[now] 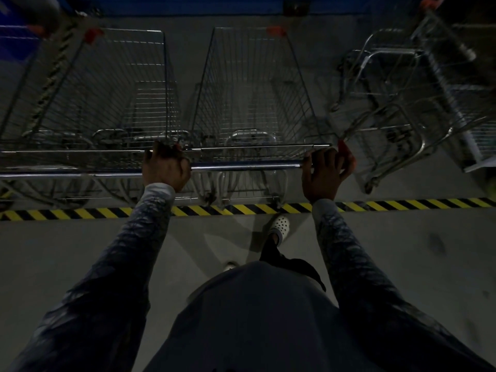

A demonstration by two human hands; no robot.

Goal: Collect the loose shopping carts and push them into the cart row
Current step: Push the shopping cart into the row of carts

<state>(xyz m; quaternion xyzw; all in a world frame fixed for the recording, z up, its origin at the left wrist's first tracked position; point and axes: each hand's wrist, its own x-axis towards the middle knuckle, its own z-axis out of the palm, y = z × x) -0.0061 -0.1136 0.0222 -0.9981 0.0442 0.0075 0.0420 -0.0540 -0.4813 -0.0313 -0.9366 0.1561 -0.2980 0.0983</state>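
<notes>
Two bare hands sit on one chrome handle bar, and everything about the next push depends on how that bar lies: its long axis runs left to right across the view, square to the direction the cart has to travel, which is straight ahead and away from the person. Starting at the left, a silver wire shopping cart stands parked with its basket pointing forward, its own handle running off the left edge. The left hand is clenched over the left end of the bar, fingers curled round it. Between the hands, ahead of the bar, is the second silver wire shopping cart, the one being held, just beside the left cart and roughly parallel to it. The right hand covers the right end of the bar near a red end cap; its fingers lie over the bar, though how tightly they close cannot be told. Both hands look about equally near. Further right, a tipped, skewed group of wire carts stands apart. A yellow-and-black striped floor tape crosses below the wheels, with a white perforated clog just behind it.
</notes>
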